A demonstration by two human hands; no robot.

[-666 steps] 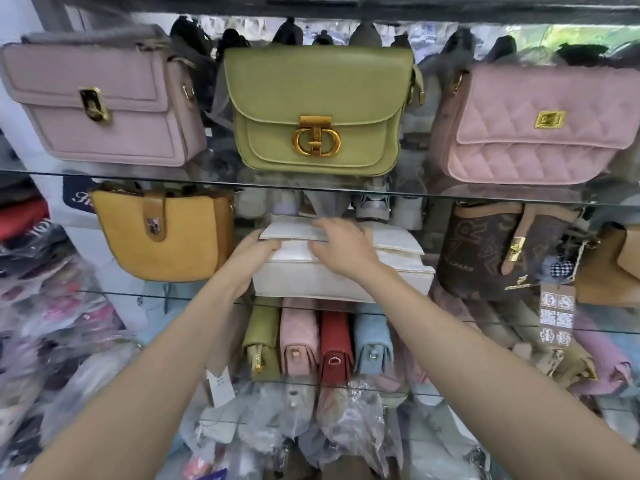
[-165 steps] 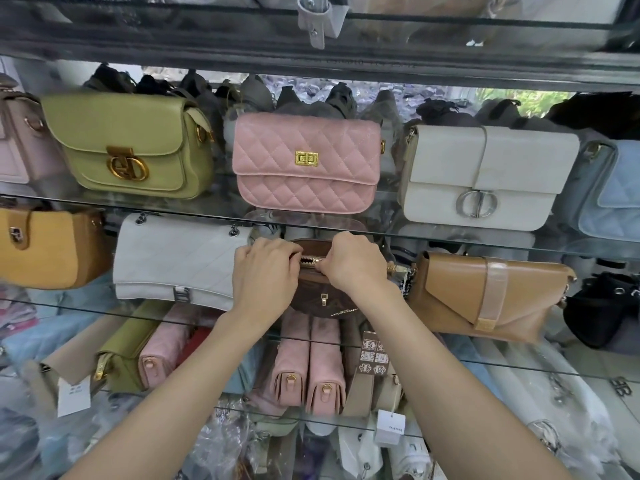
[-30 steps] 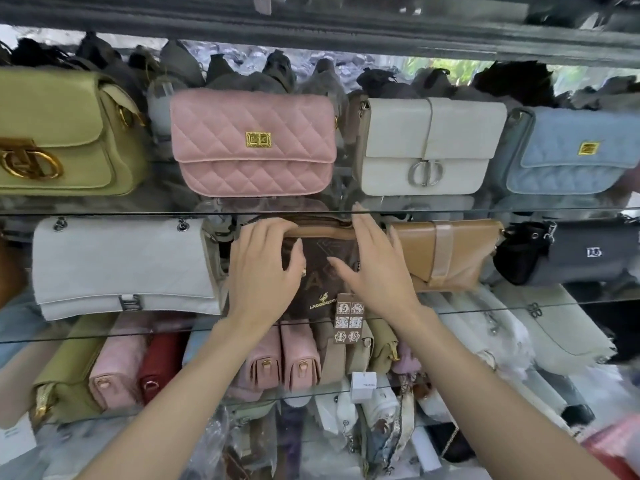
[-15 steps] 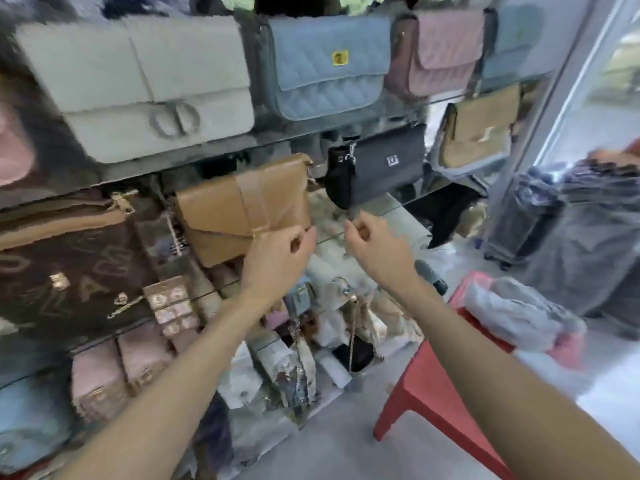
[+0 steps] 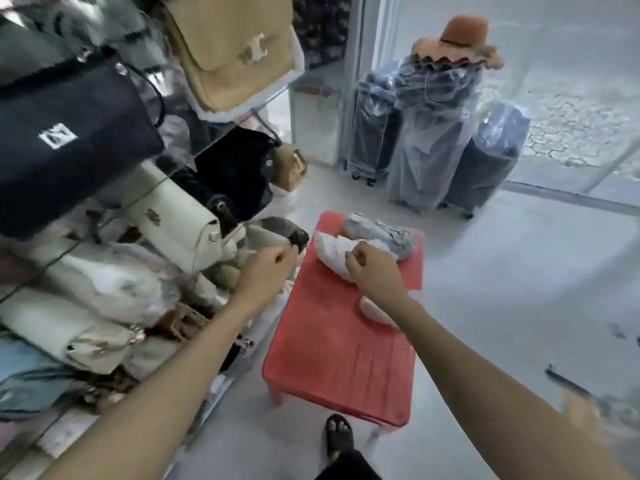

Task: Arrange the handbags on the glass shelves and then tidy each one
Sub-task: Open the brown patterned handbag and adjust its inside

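On the red stool, at its far end, lie two wrapped bundles, most likely handbags waiting to be shelved: a white one and, just behind it, a pale blue one. Both hands hover above them with fingers loosely curled; the left hand holds nothing I can see, and the right hand hangs right over the white bundle, though blur leaves it unclear whether it touches the wrapping. To the left, the glass shelves carry a black bag, a tan bag and a cream bag.

The white bundle looks soft and light, its thin wrapping crumpled and probably slippery. A grip around the body from both sides, rather than a pinch on loose wrapping, should keep it from sliding out. It appears lumpy, off-white with faint pink marks, lying flat.
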